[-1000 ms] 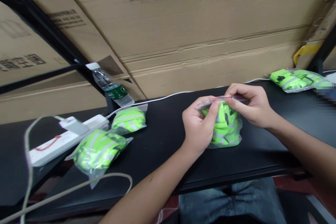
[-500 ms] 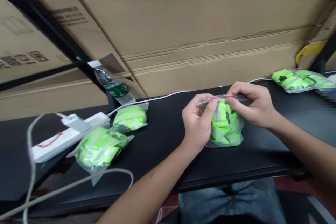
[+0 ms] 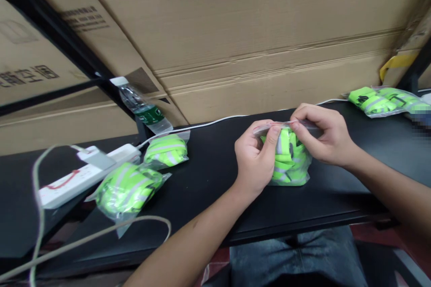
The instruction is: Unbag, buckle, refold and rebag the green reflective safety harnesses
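My left hand (image 3: 254, 157) closed, pinching top edge of clear zip bag (image 3: 291, 157); my right hand (image 3: 319, 136) gripping same edge further along. Bag upright on black table (image 3: 208, 206) between hands, packed with hi-vis reflective straps (image 3: 286, 157). Two similar bagged bundles (image 3: 128, 193) left, beside white power strip (image 3: 84, 179); another bagged bundle (image 3: 380, 102) far right. Water bottle (image 3: 143, 107) behind.
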`<state>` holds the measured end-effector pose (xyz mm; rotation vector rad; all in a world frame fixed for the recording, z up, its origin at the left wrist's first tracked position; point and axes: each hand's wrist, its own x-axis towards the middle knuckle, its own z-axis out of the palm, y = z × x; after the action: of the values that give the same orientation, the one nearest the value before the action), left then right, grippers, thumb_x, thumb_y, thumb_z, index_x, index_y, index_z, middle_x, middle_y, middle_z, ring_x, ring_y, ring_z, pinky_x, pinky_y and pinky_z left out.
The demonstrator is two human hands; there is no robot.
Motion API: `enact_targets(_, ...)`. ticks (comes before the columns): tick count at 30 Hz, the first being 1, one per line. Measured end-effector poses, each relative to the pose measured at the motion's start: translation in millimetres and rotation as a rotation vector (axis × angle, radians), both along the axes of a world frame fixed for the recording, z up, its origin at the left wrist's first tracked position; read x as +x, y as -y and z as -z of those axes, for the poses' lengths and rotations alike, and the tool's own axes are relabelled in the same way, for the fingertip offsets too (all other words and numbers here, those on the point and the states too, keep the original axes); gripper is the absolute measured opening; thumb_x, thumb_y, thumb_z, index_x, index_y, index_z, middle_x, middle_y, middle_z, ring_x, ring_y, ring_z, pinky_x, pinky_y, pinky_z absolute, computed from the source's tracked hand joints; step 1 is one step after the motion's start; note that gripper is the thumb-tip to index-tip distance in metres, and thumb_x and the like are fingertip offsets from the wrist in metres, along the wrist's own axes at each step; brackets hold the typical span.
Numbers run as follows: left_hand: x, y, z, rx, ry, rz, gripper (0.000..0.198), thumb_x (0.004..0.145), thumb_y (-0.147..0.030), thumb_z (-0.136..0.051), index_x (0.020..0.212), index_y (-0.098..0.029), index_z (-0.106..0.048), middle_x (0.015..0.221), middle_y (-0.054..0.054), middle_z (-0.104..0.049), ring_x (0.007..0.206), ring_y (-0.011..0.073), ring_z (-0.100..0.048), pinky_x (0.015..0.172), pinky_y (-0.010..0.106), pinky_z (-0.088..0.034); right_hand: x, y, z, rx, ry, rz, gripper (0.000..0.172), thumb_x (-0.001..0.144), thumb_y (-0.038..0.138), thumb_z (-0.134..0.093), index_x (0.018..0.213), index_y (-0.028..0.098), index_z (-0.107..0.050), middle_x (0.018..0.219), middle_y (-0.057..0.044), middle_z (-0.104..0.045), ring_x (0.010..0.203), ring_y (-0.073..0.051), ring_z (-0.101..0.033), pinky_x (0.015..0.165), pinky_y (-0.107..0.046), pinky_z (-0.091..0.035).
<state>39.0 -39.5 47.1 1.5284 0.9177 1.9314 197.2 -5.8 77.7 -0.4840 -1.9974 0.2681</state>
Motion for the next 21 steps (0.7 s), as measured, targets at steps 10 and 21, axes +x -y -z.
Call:
enact_targets(10,-7,-5,-3.2,-0.032,-0.003,0.165,0.011,0.092,-0.028,-0.068,0.092,-0.022,-0.078,0.093,0.002,-0.078,0.086,0.0146,-0.072,0.078,0.024,-0.056,4,-6,0.8,-0.098,-0.012,-0.054,0.013,0.094,0.022,-0.06,0.082,0.018,-0.063,0.077,-0.002,-0.064,0.068,-0.013,-0.056,0.064,-0.028,-0.043)
enact_targets(21,-10,-13,4.3,-0.106,0.1,0.276,0.025,0.096,-0.027,-0.058,0.094,-0.023,-0.082,0.097,0.006,-0.079,0.097,0.0221,-0.073,0.092,0.035,-0.057,2,-13,6.8,-0.357,-0.039,-0.042,0.022,0.092,0.034,-0.063,0.08,0.017,-0.066,0.072,-0.001,-0.064,0.064,-0.012,-0.055,0.06,-0.025,-0.04)
